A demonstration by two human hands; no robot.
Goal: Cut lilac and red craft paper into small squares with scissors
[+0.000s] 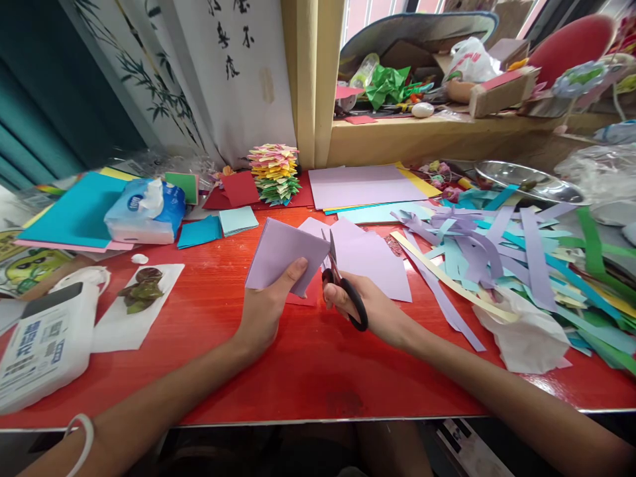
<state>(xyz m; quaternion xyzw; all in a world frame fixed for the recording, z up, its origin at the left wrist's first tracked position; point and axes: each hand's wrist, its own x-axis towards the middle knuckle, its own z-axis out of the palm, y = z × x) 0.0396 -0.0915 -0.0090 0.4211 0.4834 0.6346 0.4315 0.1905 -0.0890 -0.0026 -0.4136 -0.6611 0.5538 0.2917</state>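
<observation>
My left hand (271,301) pinches a folded piece of lilac paper (285,255), with the thumb in front and the other fingers behind it. My right hand (368,301) holds black-handled scissors (354,301), fingers closed in the loops. Their blades point up and stand slightly parted at the paper's right edge; whether they touch it I cannot tell. Behind the hands, more lilac paper sheets (382,262) lie on the red table (209,371). A small piece of red paper shows under the left hand's paper.
Paper strips (527,258) and a crumpled tissue (527,331) cover the right side. A metal bowl (527,180) stands behind them. To the left are a tissue pack (146,212), blue paper squares (199,232) and a white box (50,344). A layered paper piece (275,173) stands at the back.
</observation>
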